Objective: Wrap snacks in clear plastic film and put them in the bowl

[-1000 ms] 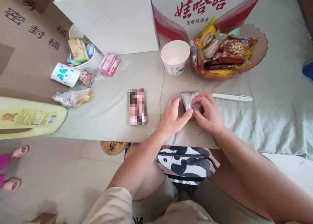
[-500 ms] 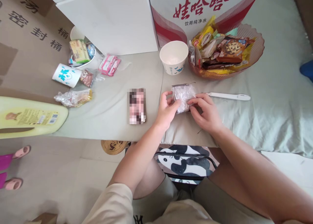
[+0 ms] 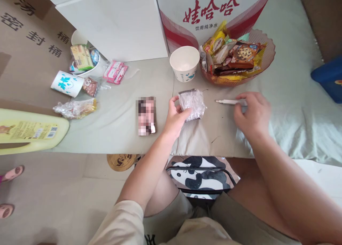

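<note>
My left hand [image 3: 175, 118] is closed on the left side of a square, flat packet wrapped in clear crinkled plastic [image 3: 196, 106], which lies on the pale green cloth. A dark edge shows along the packet's top and bottom. To the right, my right hand [image 3: 253, 113] has its fingers closed on the handle of a slim white craft knife [image 3: 227, 102]. The knife's narrow tip points left, towards the packet, and its far end is hidden under the fingers. Thin dark strands lie on the cloth between the hands.
Behind the packet stand a white paper cup [image 3: 184, 65] and a pink glass bowl [image 3: 267, 65] of wrapped snacks. A phone [image 3: 146, 116] lies left of my left hand. Farther left are a tipped paper cup [image 3: 66, 83], a pink packet [image 3: 115, 72] and a yellow jug [image 3: 32, 131].
My right hand has left the wrapped packet, moved right and closed on the white knife. My left hand stays on the packet. The view has shifted slightly.
</note>
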A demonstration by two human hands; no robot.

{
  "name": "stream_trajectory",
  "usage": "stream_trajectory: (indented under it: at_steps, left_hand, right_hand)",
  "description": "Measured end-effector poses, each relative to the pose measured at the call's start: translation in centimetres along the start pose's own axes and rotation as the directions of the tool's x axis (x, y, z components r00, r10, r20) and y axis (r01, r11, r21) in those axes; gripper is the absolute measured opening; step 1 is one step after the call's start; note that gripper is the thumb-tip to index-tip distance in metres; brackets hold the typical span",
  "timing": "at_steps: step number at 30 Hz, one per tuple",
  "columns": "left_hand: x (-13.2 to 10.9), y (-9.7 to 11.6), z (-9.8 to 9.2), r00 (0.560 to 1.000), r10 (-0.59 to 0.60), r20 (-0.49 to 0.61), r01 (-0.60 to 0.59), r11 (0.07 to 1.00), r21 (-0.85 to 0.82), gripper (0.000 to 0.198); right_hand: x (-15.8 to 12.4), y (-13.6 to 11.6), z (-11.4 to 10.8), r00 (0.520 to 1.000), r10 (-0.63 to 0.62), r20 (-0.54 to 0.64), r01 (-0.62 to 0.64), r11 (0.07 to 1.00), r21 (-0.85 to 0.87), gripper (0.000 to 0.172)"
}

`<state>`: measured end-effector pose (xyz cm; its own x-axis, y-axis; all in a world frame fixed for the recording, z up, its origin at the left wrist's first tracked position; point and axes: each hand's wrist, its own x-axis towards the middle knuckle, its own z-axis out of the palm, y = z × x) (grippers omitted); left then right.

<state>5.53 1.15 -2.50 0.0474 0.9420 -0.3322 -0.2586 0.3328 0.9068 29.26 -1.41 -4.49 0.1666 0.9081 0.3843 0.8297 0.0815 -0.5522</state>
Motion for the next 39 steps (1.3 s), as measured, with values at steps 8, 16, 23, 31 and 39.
stream_trajectory:
  at_steps: [8,16,23,31,39]
  left_hand:
    - [0.2,-0.6,-0.1,0.998,0.044,-0.036,-0.042,0.998,0.043,0.08]
    - [1.5,-1.2,0.1,0.972,0.215,-0.096,-0.205,0.974,0.098,0.054]
    - [1.2,-1.1,0.5,0.946,0.322,-0.03,-0.312,0.933,0.179,0.055]
    - [1.7,0.4,-0.7,0.93,0.345,-0.127,-0.34,0.938,0.062,0.057]
    - [2.0,1.8,-3.0,0.948,0.263,-0.177,-0.272,0.962,-0.026,0.068]
  right_hand:
    - [-0.3,2.7,-1.8,0.981,0.175,0.086,-0.149,0.956,-0.253,0.027]
    - [-1.7,-5.3,-1.0,0.879,0.232,0.416,-0.42,0.791,0.444,0.034]
    - [-2.2,-7.5,0.5,0.821,0.179,0.542,-0.448,0.789,0.419,0.036]
    - [-1.9,-6.8,0.4,0.802,0.166,0.574,-0.426,0.832,0.354,0.034]
    - [-1.1,-4.5,-1.1,0.853,0.245,0.46,-0.392,0.884,0.256,0.029]
